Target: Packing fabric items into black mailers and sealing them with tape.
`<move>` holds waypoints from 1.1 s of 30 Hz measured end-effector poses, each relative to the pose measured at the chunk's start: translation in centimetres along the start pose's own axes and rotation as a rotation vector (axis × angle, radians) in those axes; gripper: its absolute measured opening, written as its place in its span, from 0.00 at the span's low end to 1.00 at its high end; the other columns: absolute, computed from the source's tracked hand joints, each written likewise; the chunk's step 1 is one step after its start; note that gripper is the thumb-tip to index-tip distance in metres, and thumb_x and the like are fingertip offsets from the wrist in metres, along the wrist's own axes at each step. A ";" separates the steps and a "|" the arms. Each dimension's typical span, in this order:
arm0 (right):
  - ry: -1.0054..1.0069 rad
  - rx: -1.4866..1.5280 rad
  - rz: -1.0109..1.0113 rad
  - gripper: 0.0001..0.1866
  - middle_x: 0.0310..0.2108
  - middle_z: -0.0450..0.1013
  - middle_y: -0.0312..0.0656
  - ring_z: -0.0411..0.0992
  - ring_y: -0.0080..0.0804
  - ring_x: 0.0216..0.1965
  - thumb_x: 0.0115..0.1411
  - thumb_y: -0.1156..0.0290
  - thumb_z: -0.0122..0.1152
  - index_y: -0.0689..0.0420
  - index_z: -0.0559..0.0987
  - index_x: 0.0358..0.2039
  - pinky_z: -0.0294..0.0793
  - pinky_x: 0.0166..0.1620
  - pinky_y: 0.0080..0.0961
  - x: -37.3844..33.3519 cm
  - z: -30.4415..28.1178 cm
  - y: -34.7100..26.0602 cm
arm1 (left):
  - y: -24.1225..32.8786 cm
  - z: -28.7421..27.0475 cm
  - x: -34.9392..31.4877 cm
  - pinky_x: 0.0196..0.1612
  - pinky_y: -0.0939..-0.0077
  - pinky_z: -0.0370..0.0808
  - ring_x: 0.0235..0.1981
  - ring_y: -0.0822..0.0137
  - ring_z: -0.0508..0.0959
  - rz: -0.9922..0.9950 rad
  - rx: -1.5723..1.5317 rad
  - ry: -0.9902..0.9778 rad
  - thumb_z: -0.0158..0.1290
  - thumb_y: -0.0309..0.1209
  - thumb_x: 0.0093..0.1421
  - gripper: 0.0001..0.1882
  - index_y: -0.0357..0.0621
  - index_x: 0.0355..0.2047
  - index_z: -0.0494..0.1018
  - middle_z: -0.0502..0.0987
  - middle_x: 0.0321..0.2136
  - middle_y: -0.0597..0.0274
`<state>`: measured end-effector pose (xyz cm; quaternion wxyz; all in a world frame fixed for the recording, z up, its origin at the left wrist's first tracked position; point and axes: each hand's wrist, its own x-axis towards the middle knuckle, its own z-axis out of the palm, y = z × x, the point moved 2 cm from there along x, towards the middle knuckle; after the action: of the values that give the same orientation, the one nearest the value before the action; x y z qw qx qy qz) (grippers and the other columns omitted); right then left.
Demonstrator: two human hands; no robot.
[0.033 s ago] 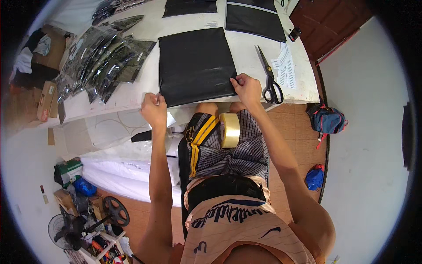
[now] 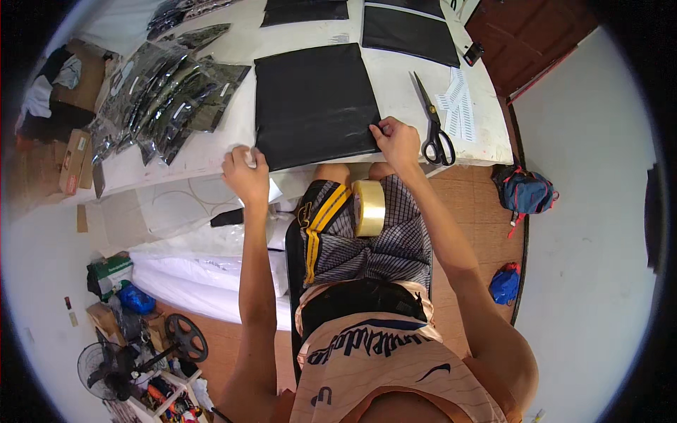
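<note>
A flat black plastic mailer bag (image 2: 316,102) lies on the white table (image 2: 211,151), its near side along the front edge. My right hand (image 2: 396,144) pinches the bag's right side close to the near corner. At the near left corner, my left hand (image 2: 245,175) is closed with curled fingers, its thumb against the bag. A small pale bit shows between those fingers, too small to name. Black-handled scissors (image 2: 432,123) lie just right of my right hand, pointing away. A roll of clear yellowish tape (image 2: 369,208) rests on my lap.
Clear-wrapped dark garments (image 2: 169,99) are heaped on the table's left. More black bags (image 2: 409,35) lie at the back. Printed paper strips (image 2: 458,106) sit beyond the scissors, near a small black device (image 2: 473,53). A backpack (image 2: 525,190) is on the floor at right.
My left hand has shifted very slightly left, with its fingers a little farther from the bag's corner. My right hand and the bag look almost unchanged.
</note>
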<state>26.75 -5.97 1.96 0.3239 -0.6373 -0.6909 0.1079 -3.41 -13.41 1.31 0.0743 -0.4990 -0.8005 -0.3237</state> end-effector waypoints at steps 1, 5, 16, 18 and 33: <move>-0.016 -0.022 0.008 0.15 0.21 0.78 0.47 0.77 0.45 0.23 0.53 0.58 0.67 0.59 0.83 0.30 0.76 0.30 0.35 0.1 0.0 0.0 | 0.3 0.0 0.0 0.44 0.53 0.69 0.42 0.51 0.77 -0.002 0.002 -0.004 0.57 0.32 0.56 0.09 0.42 0.35 0.76 0.78 0.39 0.53; 0.027 -0.004 -0.002 0.15 0.19 0.75 0.43 0.75 0.41 0.21 0.53 0.59 0.68 0.59 0.82 0.31 0.73 0.27 0.34 0.5 0.6 0.5 | 4.6 0.6 0.2 0.59 0.46 0.60 0.58 0.44 0.66 0.554 -0.078 0.031 0.55 0.33 0.58 0.18 0.43 0.49 0.73 0.68 0.56 0.46; 0.033 -0.211 -0.191 0.22 0.54 0.69 0.51 0.65 0.50 0.56 0.55 0.61 0.65 0.58 0.76 0.48 0.61 0.58 0.49 0.5 -0.3 -2.6 | 4.2 4.4 -0.6 0.66 0.44 0.50 0.65 0.38 0.57 0.513 0.054 -0.230 0.45 0.49 0.64 0.30 0.47 0.61 0.66 0.59 0.63 0.36; 0.036 -0.170 -0.445 0.27 0.63 0.60 0.52 0.56 0.53 0.64 0.57 0.59 0.62 0.60 0.73 0.54 0.52 0.64 0.52 0.3 0.8 -4.5 | 4.3 4.4 -0.7 0.67 0.46 0.49 0.65 0.38 0.56 0.504 0.066 -0.249 0.45 0.49 0.65 0.30 0.47 0.62 0.65 0.58 0.63 0.37; -0.191 -0.229 -0.417 0.49 0.67 0.53 0.57 0.48 0.54 0.69 0.53 0.30 0.51 0.57 0.64 0.64 0.42 0.69 0.50 -0.5 3.9 -2.7 | 0.4 2.2 1.0 0.67 0.50 0.49 0.68 0.47 0.55 0.585 0.020 -0.342 0.55 0.55 0.57 0.41 0.46 0.65 0.59 0.54 0.67 0.44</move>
<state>22.25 -5.85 0.35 0.1980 -0.5005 -0.8426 0.0195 -3.15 -11.23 0.27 0.0333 -0.7539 -0.6272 -0.1924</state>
